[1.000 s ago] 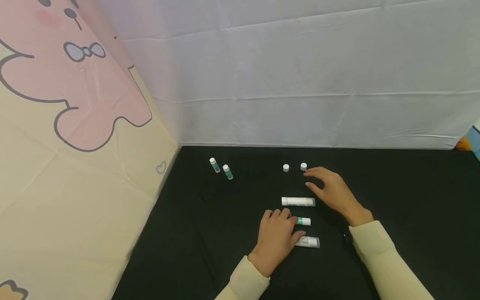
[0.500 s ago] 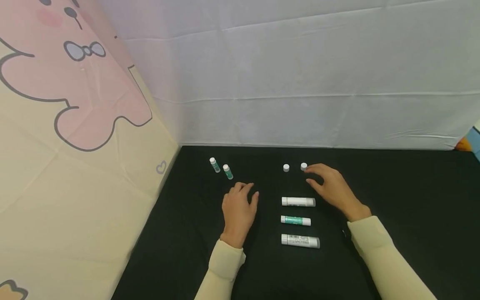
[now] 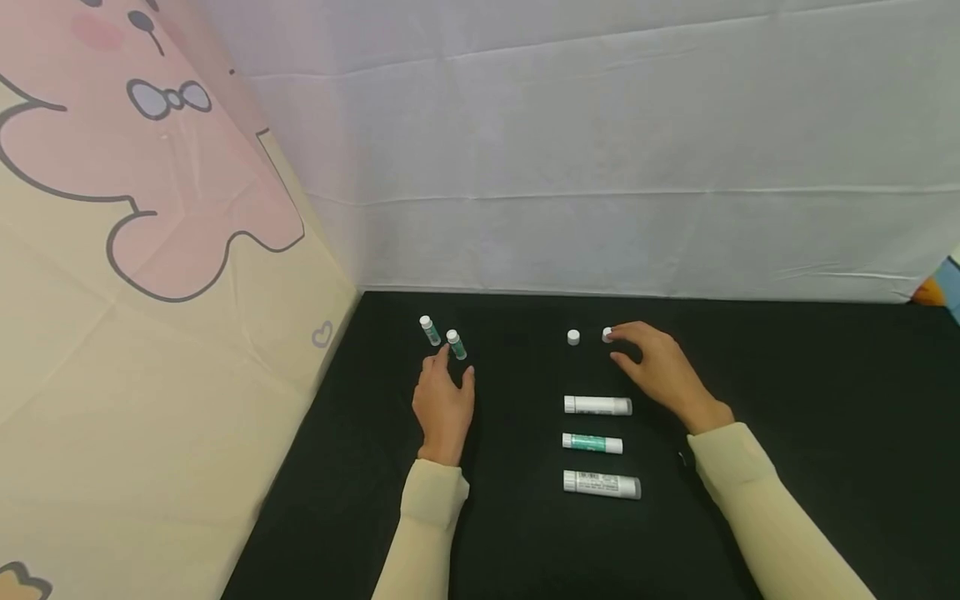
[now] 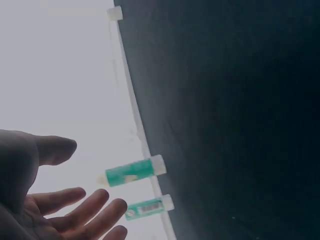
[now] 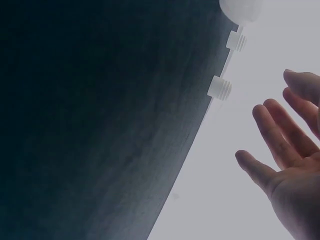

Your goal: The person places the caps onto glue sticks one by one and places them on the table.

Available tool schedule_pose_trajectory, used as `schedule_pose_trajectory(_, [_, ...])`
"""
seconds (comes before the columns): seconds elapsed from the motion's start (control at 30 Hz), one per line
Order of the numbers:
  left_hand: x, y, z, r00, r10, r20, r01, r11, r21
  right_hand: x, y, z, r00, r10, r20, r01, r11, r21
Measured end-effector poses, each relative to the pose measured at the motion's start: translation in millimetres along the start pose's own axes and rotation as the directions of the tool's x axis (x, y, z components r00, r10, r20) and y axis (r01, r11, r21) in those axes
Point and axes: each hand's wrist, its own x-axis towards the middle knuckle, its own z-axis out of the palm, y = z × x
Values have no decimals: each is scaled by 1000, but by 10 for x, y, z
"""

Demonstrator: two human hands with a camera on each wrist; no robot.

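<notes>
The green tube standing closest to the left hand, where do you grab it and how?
I'd pinch the green tube round its middle, coming from the person's side, thumb on its right and fingers on its left. It's slim and stands upright, so its sides look easy to pinch, and the left hand is open on that side.

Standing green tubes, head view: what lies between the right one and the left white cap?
Only bare black cloth lies between the right standing tube and the left white cap; the head view shows it.
</notes>
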Motion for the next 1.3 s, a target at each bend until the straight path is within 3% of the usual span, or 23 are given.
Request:
schedule_pose_trajectory(0.3, [141, -152, 102, 997, -68, 29, 69, 996, -48, 47, 107, 55, 998, 46, 37, -45, 999, -16])
schedule_pose_trajectory(0.73, [296, -163, 193, 988, -124, 92, 132, 988, -82, 132, 124, 74, 985, 137, 101, -133, 990, -46])
schedule_pose_trajectory(1.3, [454, -167, 286, 974, -175, 142, 190, 977, -98, 285, 122, 90, 979, 161, 129, -151, 985, -85])
